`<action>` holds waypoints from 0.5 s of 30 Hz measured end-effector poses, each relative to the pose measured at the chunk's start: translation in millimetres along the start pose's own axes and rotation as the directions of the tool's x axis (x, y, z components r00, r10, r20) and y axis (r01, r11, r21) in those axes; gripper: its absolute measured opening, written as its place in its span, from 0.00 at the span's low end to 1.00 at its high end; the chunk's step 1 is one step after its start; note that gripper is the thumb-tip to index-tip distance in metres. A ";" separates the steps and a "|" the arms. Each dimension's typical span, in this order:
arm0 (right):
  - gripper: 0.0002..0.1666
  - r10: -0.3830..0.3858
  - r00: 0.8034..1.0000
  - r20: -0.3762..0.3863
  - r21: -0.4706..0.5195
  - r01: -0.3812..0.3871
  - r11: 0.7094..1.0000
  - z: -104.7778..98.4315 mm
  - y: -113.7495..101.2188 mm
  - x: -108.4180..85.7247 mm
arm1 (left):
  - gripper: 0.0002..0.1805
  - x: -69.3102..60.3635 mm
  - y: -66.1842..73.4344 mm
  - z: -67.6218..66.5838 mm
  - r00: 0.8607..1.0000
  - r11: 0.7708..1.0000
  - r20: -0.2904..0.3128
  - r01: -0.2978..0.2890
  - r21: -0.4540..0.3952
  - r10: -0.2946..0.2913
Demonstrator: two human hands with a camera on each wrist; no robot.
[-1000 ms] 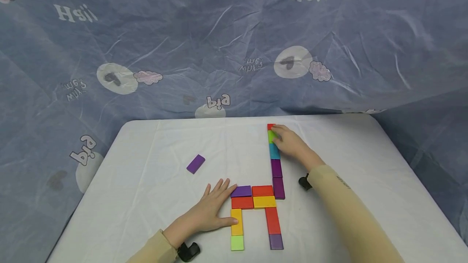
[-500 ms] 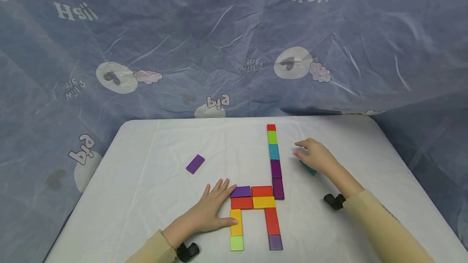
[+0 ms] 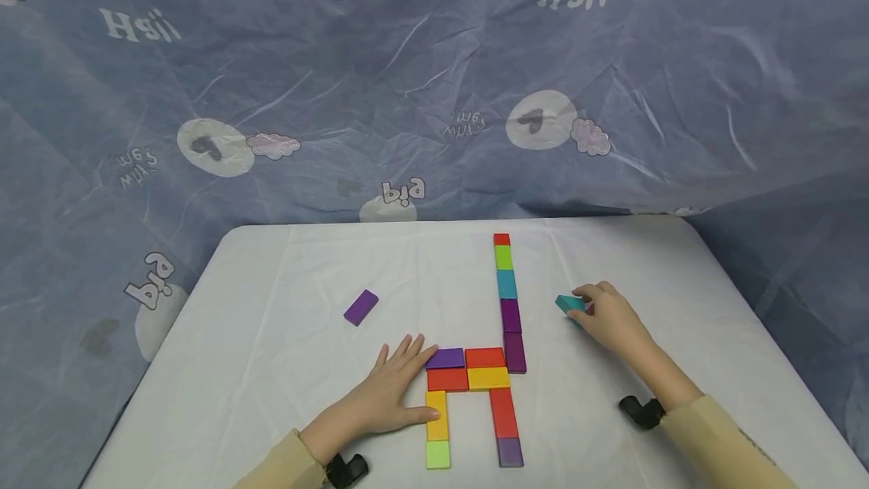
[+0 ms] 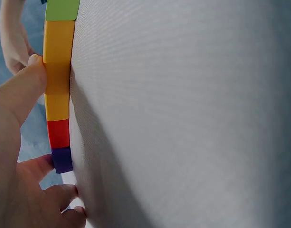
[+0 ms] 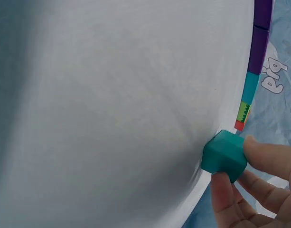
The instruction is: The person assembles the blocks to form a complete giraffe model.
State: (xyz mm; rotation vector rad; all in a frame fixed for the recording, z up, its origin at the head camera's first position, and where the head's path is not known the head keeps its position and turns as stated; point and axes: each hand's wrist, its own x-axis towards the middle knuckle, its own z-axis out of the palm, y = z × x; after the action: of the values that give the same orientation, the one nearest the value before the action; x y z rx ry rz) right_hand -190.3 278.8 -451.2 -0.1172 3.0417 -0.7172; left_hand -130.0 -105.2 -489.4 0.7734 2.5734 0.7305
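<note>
My right hand [image 3: 616, 321] pinches a teal block [image 3: 568, 302] between thumb and fingers, right of the tall column. In the right wrist view the teal block [image 5: 224, 153] looks tilted. My left hand [image 3: 382, 396] lies with fingers spread at the left side of the block layout. Its thumb rests on a yellow block [image 3: 434, 429], and its index fingertip touches a purple-blue block [image 3: 446, 358]. Beside these lie red blocks [image 3: 485, 357] and another yellow block [image 3: 488, 378]. The column holds dark purple [image 3: 511, 315], blue [image 3: 506, 284], lime [image 3: 503, 257] and red [image 3: 502, 239] blocks.
A single purple block [image 3: 361, 308] lies apart, left of the column. Two leg-like rows end in a light green block [image 3: 437, 455] and a muted purple block [image 3: 510, 452]. Behind the white table [image 3: 285, 368] hangs a blue patterned cloth [image 3: 380, 81].
My right hand has left the column's top end, moved right and toward me, and taken hold of the teal block. My left hand has stayed in place.
</note>
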 end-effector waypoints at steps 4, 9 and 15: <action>0.23 0.019 1.000 0.000 0.033 -0.019 0.999 0.4 2.0 2.3 | 0.51 0.0 -0.8 1.9 1.000 1.000 0.004 0.007 0.006 -0.007; 0.22 0.054 0.999 -0.001 0.092 -0.054 0.994 -0.6 2.4 14.7 | 0.52 0.4 -1.1 2.7 1.000 1.000 0.001 0.011 0.005 -0.011; 0.21 0.100 0.994 -0.032 0.130 -0.095 0.987 0.7 2.4 41.4 | 0.52 0.8 -1.5 2.6 1.000 1.000 -0.013 0.006 0.011 -0.006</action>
State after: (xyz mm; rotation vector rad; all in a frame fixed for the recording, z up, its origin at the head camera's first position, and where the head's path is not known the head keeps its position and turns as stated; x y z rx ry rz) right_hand -231.7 277.5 -452.8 0.0480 3.0012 -0.9138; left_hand -130.1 -104.8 -492.6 0.7663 2.5926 0.7231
